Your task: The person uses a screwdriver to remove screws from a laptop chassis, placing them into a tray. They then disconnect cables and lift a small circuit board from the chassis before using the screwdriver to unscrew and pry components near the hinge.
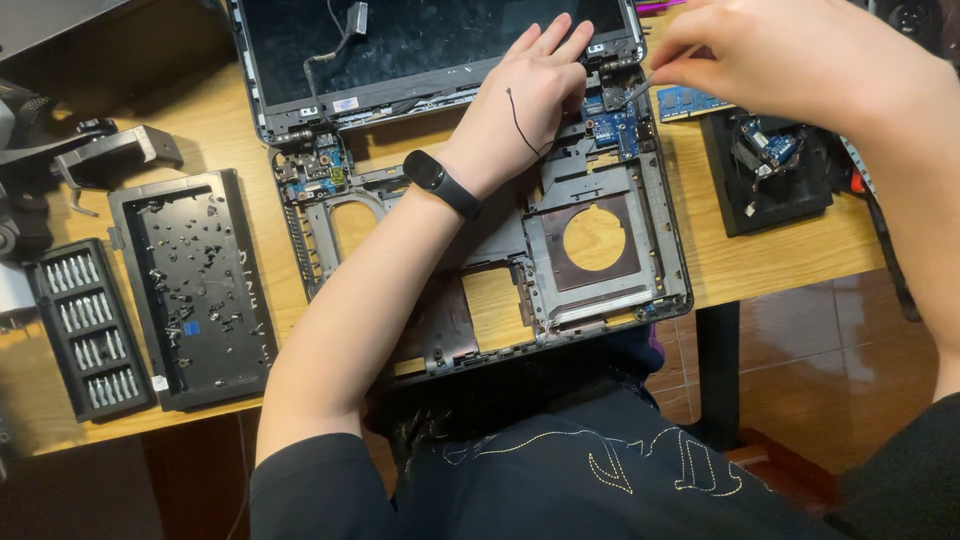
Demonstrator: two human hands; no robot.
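The stripped laptop chassis lies open on the wooden counter right in front of the person, its screen panel folded back and a small blue circuit board bare near the right hinge. The left hand, fingers loosely together, rests flat on the chassis beside that board, a black band on its wrist. The right hand pinches a thin tool whose tip touches the board, while a bit set and a screw-strewn black cover lie off to the left.
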